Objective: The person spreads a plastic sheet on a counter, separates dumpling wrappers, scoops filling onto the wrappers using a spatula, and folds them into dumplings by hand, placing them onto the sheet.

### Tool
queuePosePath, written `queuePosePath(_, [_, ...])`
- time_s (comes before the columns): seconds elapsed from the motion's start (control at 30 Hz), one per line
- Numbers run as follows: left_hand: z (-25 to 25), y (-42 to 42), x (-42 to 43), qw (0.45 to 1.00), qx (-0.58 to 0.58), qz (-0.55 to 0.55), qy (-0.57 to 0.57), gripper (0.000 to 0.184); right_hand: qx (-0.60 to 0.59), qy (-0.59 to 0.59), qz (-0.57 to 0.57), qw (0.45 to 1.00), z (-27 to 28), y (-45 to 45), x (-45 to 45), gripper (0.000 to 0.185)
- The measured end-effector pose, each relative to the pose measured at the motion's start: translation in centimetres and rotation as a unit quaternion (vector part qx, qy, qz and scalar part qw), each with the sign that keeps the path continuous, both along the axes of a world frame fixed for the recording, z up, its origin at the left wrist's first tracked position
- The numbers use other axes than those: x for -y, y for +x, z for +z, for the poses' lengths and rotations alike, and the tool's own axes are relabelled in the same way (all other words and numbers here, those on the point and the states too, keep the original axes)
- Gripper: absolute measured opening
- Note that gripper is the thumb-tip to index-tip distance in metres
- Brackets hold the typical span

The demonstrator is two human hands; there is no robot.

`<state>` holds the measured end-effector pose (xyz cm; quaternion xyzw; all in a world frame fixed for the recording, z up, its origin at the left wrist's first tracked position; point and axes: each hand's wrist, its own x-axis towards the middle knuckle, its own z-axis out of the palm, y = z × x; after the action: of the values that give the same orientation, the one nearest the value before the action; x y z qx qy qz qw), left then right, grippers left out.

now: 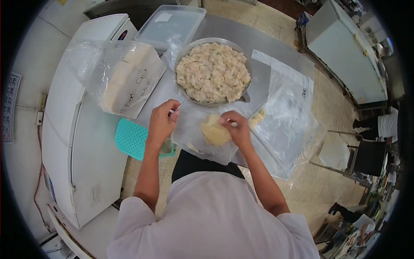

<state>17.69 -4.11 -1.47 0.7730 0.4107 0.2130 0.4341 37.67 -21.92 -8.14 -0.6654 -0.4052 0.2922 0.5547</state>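
Observation:
My left hand (163, 123) is closed around a thin metal utensil (183, 103), whose tip points toward the bowl; its exact kind is too small to tell. With my right hand (236, 127) I pinch the edge of a thin, pale dumpling wrapper (212, 120). Under it lies a small stack of wrappers (217, 137) on the plastic-covered table in front of me. Just beyond both hands stands a round metal bowl (177, 82) heaped with a pale, chunky filling (213, 71). To the right, a few filled pieces (258, 117) lie on a clear plastic sheet (286, 116).
A plastic bag of stacked wrappers (129, 82) with handwriting rests at the left. Behind it is a clear plastic lidded container (172, 23). A turquoise perforated basket (131, 137) sits lower left, beside a white freezer (95, 142). Other people (388, 125) stand far right.

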Motion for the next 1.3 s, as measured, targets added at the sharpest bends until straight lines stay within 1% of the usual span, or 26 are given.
queuePosePath(0.03, [0.6,0.0,-0.7,0.992,-0.03,-0.057,0.107,0.023,0.001,0.0,0.002,1.0,0.3,0.8,0.3,0.014])
queuePosePath(0.07, [1.1,0.0,-1.2,0.969,-0.06,-0.114,0.211,0.021,-0.181,0.058,-0.044,0.981,1.0,1.5,0.6,0.018])
queuePosePath(0.1, [1.5,0.6,-1.6,0.969,-0.061,-0.113,0.21,0.021,-0.356,0.114,-0.09,0.923,1.6,2.1,1.0,0.024])
queuePosePath(0.13, [1.9,1.5,-1.8,0.956,-0.105,-0.138,0.236,0.019,-0.356,0.114,-0.089,0.923,2.4,2.5,1.4,0.024])
queuePosePath(0.17, [2.1,2.4,-1.9,0.94,-0.149,-0.163,0.261,0.018,-0.419,0.116,-0.108,0.894,3.3,3.0,1.9,0.03])
queuePosePath(0.2, [1.9,3.4,-2.1,0.939,-0.148,-0.164,0.262,0.018,-0.481,0.118,-0.126,0.86,3.7,3.3,2.2,0.037])
queuePosePath(0.27, [1.2,5.1,-2.4,0.914,-0.22,-0.205,0.272,0.023,-0.504,0.102,-0.127,0.848,2.3,3.9,3.1,0.038])
queuePosePath(0.33, [0.4,5.8,-2.5,0.91,-0.22,-0.228,0.268,0.026,-0.527,0.085,-0.129,0.835,1.3,4.0,4.0,0.039])
queuePosePath(0.4, [-0.5,6.2,-2.5,0.905,-0.219,-0.252,0.264,0.028,-0.629,0.143,-0.13,0.753,1.1,3.8,4.7,0.044])
queuePosePath(0.43, [-0.5,6.0,-2.6,0.91,-0.177,-0.265,0.266,0.028,-0.629,0.145,-0.133,0.752,1.3,3.7,5.1,0.044])
queuePosePath(0.47, [-0.6,5.7,-2.8,0.913,-0.135,-0.276,0.267,0.028,-0.663,0.181,-0.068,0.723,1.6,3.7,5.4,0.047])
queuePosePath(0.5, [-0.6,5.5,-3.2,0.912,-0.135,-0.278,0.268,0.028,-0.692,0.215,-0.001,0.689,1.8,3.6,5.6,0.05])
queuePosePath(0.57, [0.8,5.6,-3.5,0.935,-0.141,-0.254,0.206,0.028,-0.686,0.231,0.01,0.69,0.3,3.3,5.8,0.049])
queuePosePath(0.63, [0.9,5.8,-3.2,0.93,-0.165,-0.242,0.221,0.029,-0.679,0.245,0.02,0.692,-0.3,2.8,5.9,0.051])
queuePosePath(0.7, [0.8,5.6,-2.5,0.926,-0.19,-0.222,0.238,0.03,-0.594,0.159,-0.039,0.788,0.2,2.4,5.4,0.055])
queuePosePath(0.73, [0.7,5.5,-2.0,0.921,-0.193,-0.234,0.245,0.03,-0.594,0.16,-0.036,0.787,0.8,2.4,5.3,0.055])
queuePosePath(0.8, [0.4,5.4,-1.8,0.914,-0.197,-0.248,0.252,0.03,-0.547,0.175,-0.025,0.818,2.1,2.4,5.6,0.061])
queuePosePath(0.87, [0.3,5.4,-2.1,0.933,-0.178,-0.249,0.19,0.018,-0.564,0.185,-0.012,0.805,1.7,2.7,5.9,0.063])
queuePosePath(0.93, [0.7,5.3,-2.5,0.944,-0.152,-0.222,0.191,0.017,-0.578,0.196,0.004,0.792,1.7,3.0,6.2,0.065])
queuePosePath(1.0, [1.3,4.9,-2.9,0.954,-0.128,-0.196,0.189,0.016,-0.662,0.272,0.051,0.697,2.0,2.8,6.6,0.063])
queuePosePath(1.03, [2.3,4.7,-3.0,0.948,-0.158,-0.187,0.205,0.016,-0.663,0.271,0.049,0.696,2.0,2.7,6.5,0.063])
queuePosePath(1.1, [2.5,4.6,-3.0,0.94,-0.186,-0.18,0.222,0.015,-0.677,0.154,-0.067,0.717,2.0,2.5,6.0,0.054])
queuePosePath(1.13, [1.9,4.7,-3.0,0.936,-0.214,-0.184,0.212,0.014,-0.675,0.155,-0.067,0.718,1.1,2.4,6.1,0.054])
queuePosePath(1.2, [1.3,4.9,-3.2,0.93,-0.243,-0.185,0.203,0.012,-0.63,0.043,-0.239,0.738,-1.5,2.1,6.1,0.047])
queuePosePath(1.23, [1.0,5.4,-3.2,0.932,-0.249,-0.192,0.181,0.015,-0.63,0.044,-0.237,0.739,-1.1,2.1,6.2,0.047])
queuePosePath(1.3, [0.3,6.1,-3.0,0.933,-0.256,-0.199,0.156,0.018,-0.656,0.114,-0.184,0.723,1.1,2.1,6.6,0.044])
